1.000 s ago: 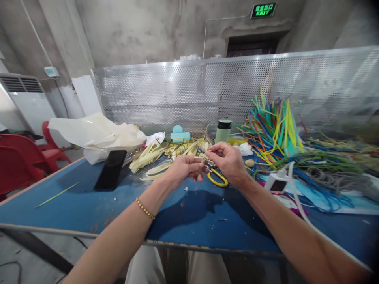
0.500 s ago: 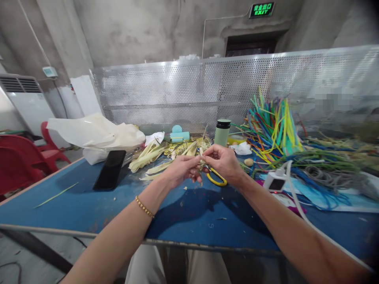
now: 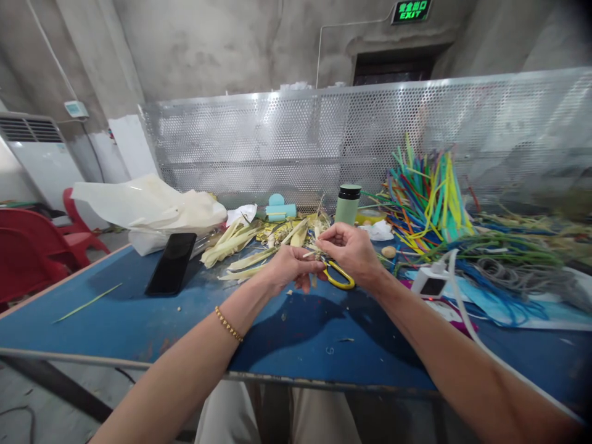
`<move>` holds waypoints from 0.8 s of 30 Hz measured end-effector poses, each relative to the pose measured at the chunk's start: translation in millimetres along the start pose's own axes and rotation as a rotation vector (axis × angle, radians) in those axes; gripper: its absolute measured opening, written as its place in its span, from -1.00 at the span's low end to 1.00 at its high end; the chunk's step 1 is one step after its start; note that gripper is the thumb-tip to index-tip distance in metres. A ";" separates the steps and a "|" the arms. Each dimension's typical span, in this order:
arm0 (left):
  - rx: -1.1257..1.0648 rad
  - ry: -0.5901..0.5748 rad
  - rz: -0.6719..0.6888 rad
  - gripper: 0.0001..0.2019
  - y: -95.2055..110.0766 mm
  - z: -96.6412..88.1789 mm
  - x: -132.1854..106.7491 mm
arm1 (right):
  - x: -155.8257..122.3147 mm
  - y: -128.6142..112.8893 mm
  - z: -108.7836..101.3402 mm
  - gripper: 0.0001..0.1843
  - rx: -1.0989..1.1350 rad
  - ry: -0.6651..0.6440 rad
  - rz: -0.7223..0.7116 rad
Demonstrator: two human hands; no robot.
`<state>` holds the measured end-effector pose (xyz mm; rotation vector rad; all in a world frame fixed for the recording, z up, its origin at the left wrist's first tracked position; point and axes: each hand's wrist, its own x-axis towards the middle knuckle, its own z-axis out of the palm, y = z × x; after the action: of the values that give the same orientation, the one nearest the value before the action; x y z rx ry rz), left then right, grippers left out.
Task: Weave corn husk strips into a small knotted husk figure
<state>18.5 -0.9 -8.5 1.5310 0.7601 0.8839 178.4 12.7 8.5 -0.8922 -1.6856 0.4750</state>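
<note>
Over the middle of the blue table (image 3: 180,330), my two hands work close together. My left hand (image 3: 293,268) is closed, its thumb pressed against the fingers on a small piece of pale dried husk (image 3: 311,254). My right hand (image 3: 350,250) pinches at the same spot with thumb and forefinger; a thin pale strand seems to lie in the pinch, mostly hidden by the fingertips. Yellow-handled scissors (image 3: 341,285) lie on the table under my right hand, blades hidden. Behind my left hand is a pile of pale dried husks (image 3: 231,243).
A black phone (image 3: 171,264) and a whitish plastic bag (image 3: 185,209) are at the left. A green bottle (image 3: 348,205) stands behind my right hand. Colourful strips (image 3: 432,197), a white charger with cable (image 3: 431,282) and grey cord (image 3: 504,274) occupy the right. A perforated metal screen (image 3: 259,148) borders the back.
My hands have moved slightly apart at the fingertips. The left has lowered and turned a little, and a pale husk piece now shows between the hands.
</note>
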 end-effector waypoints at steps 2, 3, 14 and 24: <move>-0.014 0.020 0.022 -0.62 -2.3 4.1 1.0 | -2.1 1.3 2.7 -0.86 -0.014 0.011 -0.012; -0.018 0.026 0.032 -0.61 -3.4 5.6 1.4 | -2.8 2.1 3.7 -0.87 -0.020 0.012 -0.016; -0.102 -0.029 -0.004 -0.61 8.3 -2.7 -1.9 | -0.4 6.0 -0.2 -0.85 -0.073 -0.043 -0.024; -0.020 0.121 0.026 -0.67 6.1 -2.5 0.6 | -0.3 -3.4 -3.5 -0.87 -0.054 -0.112 -0.007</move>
<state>16.5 0.0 -2.2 1.4826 0.8169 1.0075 180.7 9.8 11.8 -0.9129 -1.8102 0.4846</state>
